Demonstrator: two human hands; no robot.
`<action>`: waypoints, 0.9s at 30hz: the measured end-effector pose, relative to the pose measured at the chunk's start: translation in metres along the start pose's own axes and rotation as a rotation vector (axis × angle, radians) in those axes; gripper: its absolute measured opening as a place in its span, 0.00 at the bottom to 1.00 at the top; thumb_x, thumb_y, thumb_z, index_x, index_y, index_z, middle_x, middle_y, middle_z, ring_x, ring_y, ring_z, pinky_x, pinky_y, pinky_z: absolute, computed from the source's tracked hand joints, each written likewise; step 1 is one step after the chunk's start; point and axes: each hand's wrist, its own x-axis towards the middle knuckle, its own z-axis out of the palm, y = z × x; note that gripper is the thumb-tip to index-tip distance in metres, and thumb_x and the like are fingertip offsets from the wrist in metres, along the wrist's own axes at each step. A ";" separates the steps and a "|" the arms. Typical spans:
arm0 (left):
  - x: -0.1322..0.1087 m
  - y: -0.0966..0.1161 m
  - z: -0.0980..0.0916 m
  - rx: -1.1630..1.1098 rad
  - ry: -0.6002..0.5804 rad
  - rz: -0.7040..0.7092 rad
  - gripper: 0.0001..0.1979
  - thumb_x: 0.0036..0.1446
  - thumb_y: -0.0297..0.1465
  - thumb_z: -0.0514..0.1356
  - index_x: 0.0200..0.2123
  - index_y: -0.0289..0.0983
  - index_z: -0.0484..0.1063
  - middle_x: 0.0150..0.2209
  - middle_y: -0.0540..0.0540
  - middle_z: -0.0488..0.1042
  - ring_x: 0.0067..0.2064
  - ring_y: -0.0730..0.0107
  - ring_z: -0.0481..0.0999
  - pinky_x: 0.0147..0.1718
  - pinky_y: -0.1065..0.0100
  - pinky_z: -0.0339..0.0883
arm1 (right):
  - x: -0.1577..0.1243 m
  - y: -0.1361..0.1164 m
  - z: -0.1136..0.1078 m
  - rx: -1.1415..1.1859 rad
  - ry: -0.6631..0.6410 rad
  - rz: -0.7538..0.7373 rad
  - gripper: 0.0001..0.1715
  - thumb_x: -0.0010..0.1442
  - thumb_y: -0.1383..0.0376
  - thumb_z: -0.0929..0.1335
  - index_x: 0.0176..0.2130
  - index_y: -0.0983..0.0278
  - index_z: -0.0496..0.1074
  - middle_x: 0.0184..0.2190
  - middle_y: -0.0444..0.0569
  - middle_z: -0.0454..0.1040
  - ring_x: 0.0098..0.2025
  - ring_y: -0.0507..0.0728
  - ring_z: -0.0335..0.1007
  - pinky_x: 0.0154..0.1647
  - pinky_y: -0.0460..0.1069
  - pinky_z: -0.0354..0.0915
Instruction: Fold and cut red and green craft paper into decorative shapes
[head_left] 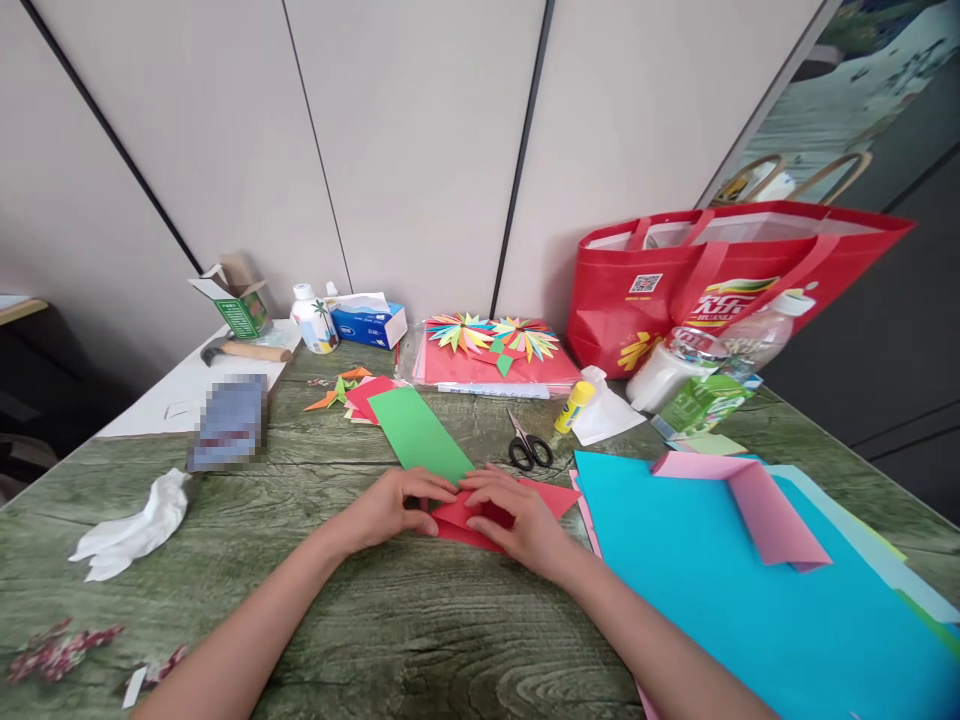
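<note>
Both my hands rest on a folded piece of red paper (pixel 459 514) lying on the green wood-grain table (pixel 375 620). My left hand (pixel 394 506) pinches its left upper edge with curled fingers. My right hand (pixel 517 520) presses down on its right part, fingers bent over the fold. A red corner sticks out to the right of my right hand. A green paper strip (pixel 417 432) lies just behind my hands, running back to the left.
Black scissors (pixel 529 447) and a yellow glue stick (pixel 574 407) lie behind my hands. A stack of blue and pink sheets (pixel 712 570) covers the right. A red bag (pixel 720 275), bottles, paper stars (pixel 491 336), a tissue box (pixel 369 322) and a crumpled tissue (pixel 135 525) stand around.
</note>
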 end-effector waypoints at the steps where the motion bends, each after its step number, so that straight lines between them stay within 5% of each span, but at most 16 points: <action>1: 0.000 -0.001 -0.001 0.017 0.004 -0.002 0.16 0.45 0.32 0.64 0.41 0.43 0.75 0.44 0.46 0.75 0.45 0.65 0.71 0.46 0.66 0.61 | 0.000 0.001 0.001 -0.010 -0.005 -0.017 0.13 0.56 0.65 0.66 0.44 0.59 0.70 0.44 0.50 0.73 0.52 0.57 0.64 0.57 0.61 0.54; 7: -0.002 -0.003 -0.007 0.042 -0.083 0.000 0.14 0.48 0.32 0.62 0.41 0.45 0.74 0.47 0.46 0.72 0.46 0.66 0.70 0.46 0.66 0.61 | 0.000 0.001 0.001 -0.014 0.037 -0.145 0.13 0.57 0.67 0.65 0.44 0.59 0.72 0.42 0.49 0.75 0.48 0.56 0.68 0.57 0.59 0.55; 15: -0.003 0.005 -0.006 0.119 -0.143 0.049 0.12 0.52 0.32 0.59 0.41 0.43 0.75 0.40 0.46 0.71 0.41 0.69 0.69 0.42 0.68 0.61 | 0.001 -0.002 0.001 0.005 0.021 -0.136 0.08 0.57 0.69 0.66 0.37 0.62 0.73 0.37 0.51 0.74 0.42 0.56 0.68 0.42 0.53 0.66; 27: -0.002 -0.001 0.001 0.151 -0.036 0.009 0.09 0.53 0.31 0.58 0.35 0.38 0.77 0.34 0.46 0.73 0.35 0.72 0.71 0.37 0.71 0.63 | 0.002 0.004 0.004 0.025 -0.036 -0.208 0.12 0.58 0.73 0.64 0.39 0.61 0.72 0.40 0.50 0.76 0.44 0.55 0.68 0.51 0.56 0.61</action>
